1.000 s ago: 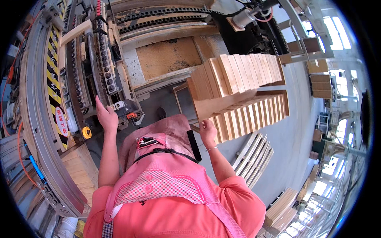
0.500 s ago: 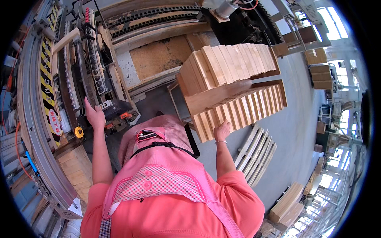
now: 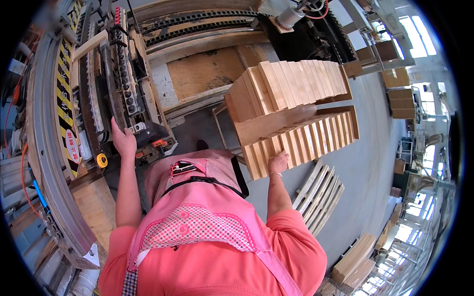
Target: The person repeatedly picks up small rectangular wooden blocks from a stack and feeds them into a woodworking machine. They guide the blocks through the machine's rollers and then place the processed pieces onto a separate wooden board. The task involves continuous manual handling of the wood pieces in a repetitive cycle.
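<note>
My left hand (image 3: 124,140) is at the near end of a long dark machine bar (image 3: 111,86), fingers stretched forward and thumb apart, with nothing seen in it. It lies close to a small white metal block (image 3: 138,128). On the right, my right hand (image 3: 279,162) is closed at the near edge of a row of upright wooden boards (image 3: 308,138), its fingers on one board; the fingertips are partly hidden. Behind that row stands a second, taller row of pale boards (image 3: 301,81). A plywood panel (image 3: 264,126) shows between the two rows.
A wooden pallet (image 3: 318,197) lies on the grey floor right of me. The machine's yellow-and-black striped rail (image 3: 65,106) runs along the left, near a yellow tape measure (image 3: 101,160). Stacked timber (image 3: 353,261) stands at lower right. A chain conveyor (image 3: 197,20) crosses the back.
The whole view has shifted slightly, moving the machine and the boards a little to the right in the picture. Both hands keep nearly the same places at the machine and the boards.
</note>
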A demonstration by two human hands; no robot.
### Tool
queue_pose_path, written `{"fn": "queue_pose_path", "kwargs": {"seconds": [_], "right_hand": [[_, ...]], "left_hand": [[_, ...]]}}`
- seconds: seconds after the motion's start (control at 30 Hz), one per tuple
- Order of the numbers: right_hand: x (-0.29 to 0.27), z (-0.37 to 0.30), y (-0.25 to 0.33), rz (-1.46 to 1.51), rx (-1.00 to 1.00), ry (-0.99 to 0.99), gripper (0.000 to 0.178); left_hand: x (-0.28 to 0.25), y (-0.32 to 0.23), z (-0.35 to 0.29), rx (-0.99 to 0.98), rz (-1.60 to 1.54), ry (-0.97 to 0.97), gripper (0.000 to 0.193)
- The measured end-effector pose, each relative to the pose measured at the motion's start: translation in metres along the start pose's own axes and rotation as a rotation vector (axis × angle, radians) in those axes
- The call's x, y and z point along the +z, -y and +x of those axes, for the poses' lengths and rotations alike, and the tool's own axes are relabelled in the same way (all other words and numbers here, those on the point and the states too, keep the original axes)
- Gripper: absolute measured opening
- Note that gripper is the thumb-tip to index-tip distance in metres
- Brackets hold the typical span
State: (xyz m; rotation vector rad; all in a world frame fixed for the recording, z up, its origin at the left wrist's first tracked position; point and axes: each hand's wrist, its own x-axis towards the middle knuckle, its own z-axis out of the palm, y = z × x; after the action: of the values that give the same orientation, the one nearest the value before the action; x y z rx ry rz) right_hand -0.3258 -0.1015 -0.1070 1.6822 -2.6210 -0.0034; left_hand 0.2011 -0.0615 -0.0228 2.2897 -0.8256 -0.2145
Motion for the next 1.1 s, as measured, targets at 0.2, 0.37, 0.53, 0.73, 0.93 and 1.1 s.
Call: {"fn": "queue_pose_path", "kwargs": {"seconds": [0.2,0.37,0.53,0.73,0.93,1.1], "right_hand": [[0.020,0.014,-0.016,-0.167,-0.074,-0.040,0.033],[-0.002,0.013,-0.007,-0.214,-0.122,-0.007,0.035],[0.018,0.011,-0.023,-0.217,-0.147,-0.031,0.034],[-0.029,-0.008,-0.021,-0.028,-0.068,-0.102,0.033],[-0.118,0.006,0.032,0.252,-0.458,-0.255,0.052],[-0.186,0.043,0.197,0.442,-0.982,-0.198,0.053]], "left_hand": [[0.003,0.012,0.001,0.081,-0.032,-0.030,0.059],[0.002,0.011,0.001,0.049,-0.039,0.018,0.059],[-0.003,0.003,0.001,0.028,-0.049,0.045,0.060],[0.000,0.010,0.002,0.045,-0.058,0.058,0.062],[-0.004,0.007,0.000,0.045,-0.107,0.040,0.061],[0.002,0.008,-0.002,0.047,-0.140,0.019,0.061]]}}
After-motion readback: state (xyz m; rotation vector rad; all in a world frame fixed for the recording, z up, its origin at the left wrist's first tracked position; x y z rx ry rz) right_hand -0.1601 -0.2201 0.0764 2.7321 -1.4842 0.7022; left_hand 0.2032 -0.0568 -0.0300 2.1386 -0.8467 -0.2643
